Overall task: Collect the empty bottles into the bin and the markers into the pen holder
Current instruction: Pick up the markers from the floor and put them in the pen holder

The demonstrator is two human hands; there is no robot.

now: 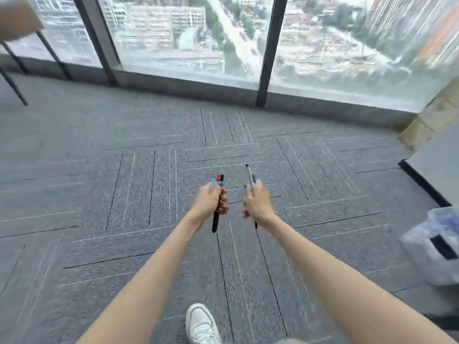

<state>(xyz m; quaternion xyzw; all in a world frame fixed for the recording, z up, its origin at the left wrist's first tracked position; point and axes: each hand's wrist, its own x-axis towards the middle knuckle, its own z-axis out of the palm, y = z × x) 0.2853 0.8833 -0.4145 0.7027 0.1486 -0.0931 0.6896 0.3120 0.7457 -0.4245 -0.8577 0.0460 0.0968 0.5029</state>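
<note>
Held markers [215, 223], plastic bag [432, 247] right, white shoe [201, 324] below

Shows three markers [218, 179] bunched in the left hand [207, 203], capped blue, red and black; seemingly two more markers [249, 175] in the right hand [258, 204], though blurred. Also one white shoe [201, 324], one plastic bag [434, 247].

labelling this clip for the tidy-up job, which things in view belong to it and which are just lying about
Belongs to the job:
- left hand, gripping a marker bundle
- right hand, gripping a pale marker
- what looks like a bag-lined bin, blurred, far right

Just lying about:
- white shoe
- dark furniture legs, top left
- carpet
- window
</note>
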